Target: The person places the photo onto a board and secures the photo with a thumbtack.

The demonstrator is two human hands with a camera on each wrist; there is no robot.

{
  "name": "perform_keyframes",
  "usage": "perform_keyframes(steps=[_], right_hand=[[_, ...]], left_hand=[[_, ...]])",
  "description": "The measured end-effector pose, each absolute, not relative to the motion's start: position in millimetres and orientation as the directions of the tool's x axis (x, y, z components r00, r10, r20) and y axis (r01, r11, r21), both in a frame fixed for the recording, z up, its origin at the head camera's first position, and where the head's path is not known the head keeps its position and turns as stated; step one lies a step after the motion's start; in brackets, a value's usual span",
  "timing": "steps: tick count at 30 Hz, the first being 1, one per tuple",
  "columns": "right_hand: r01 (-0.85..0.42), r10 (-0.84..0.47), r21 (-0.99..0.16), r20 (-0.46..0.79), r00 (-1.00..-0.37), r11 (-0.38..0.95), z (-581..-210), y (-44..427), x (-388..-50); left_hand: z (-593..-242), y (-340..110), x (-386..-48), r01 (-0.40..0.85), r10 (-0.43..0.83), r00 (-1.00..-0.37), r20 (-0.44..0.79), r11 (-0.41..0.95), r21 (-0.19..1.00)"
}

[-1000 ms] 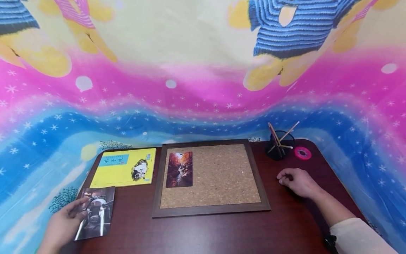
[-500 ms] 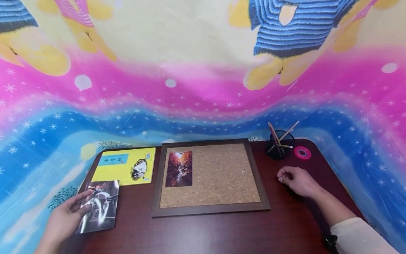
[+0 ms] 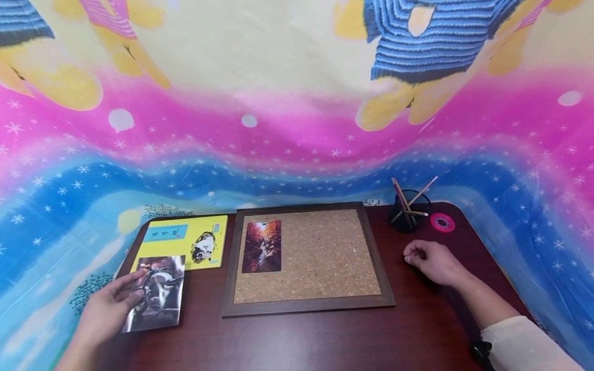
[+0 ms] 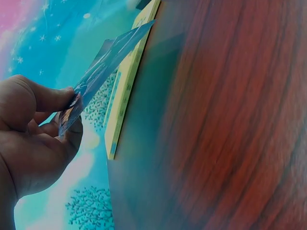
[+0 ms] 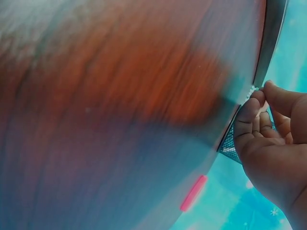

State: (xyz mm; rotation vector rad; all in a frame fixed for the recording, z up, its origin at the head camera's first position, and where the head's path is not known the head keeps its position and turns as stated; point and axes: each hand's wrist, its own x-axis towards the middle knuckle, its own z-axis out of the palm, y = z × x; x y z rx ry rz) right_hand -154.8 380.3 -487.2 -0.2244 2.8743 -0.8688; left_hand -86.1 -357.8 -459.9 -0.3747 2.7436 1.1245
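Observation:
Between thumb and fingers, my left hand (image 3: 104, 312) pinches the left edge of a glossy dark photo card (image 3: 162, 296), whose top overlaps the yellow book in the head view. In the left wrist view the card (image 4: 108, 64) is tilted and lifted off the table, with the left hand (image 4: 36, 124) at its lower end. My right hand (image 3: 436, 262) is right of the cork board (image 3: 325, 257), fingers loosely curled and holding nothing; the right wrist view shows the same hand (image 5: 273, 139). A red-orange picture (image 3: 262, 247) lies on the board's left part.
The yellow book (image 3: 181, 252) lies at the back left. At the back right stand a black mesh cup (image 3: 402, 221) with several pencils and a pink tape roll (image 3: 443, 223). A patterned cloth (image 3: 297, 129) hangs behind the dark red table (image 3: 278, 342).
The left hand and its photo card have moved right and away from the body, so that the card now overlaps the book's lower edge. The right hand has barely moved.

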Motion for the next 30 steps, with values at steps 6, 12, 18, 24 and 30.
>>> perform_keyframes(steps=[6, 12, 18, 24, 30], right_hand=[[-0.092, -0.170, -0.569, -0.086, -0.982, 0.817, -486.1, 378.5, -155.9], [-0.086, -0.161, -0.573, -0.081, -0.984, 0.815, -485.0, 376.9, -155.1], [-0.100, -0.159, -0.583, -0.052, -0.986, 0.807, -483.9, 373.2, -154.0], [-0.106, -0.155, -0.584, -0.035, -0.987, 0.805, -485.6, 367.6, -154.8], [-0.103, -0.150, -0.595, -0.030, -0.988, 0.797, -486.1, 359.1, -155.2]], left_hand=[[-456.2, -345.6, -93.6, -0.299, -0.166, -0.953, -0.254, 0.662, 0.688], [-452.9, -337.6, -98.5, -0.326, -0.162, -0.943, -0.292, 0.636, 0.699], [-456.6, -328.9, -100.2, -0.296, -0.127, -0.952, -0.278, 0.611, 0.734], [-462.9, -313.5, -105.0, -0.266, -0.103, -0.962, -0.253, 0.555, 0.788], [-465.7, -302.0, -110.1, -0.261, -0.103, -0.964, -0.244, 0.532, 0.806]])
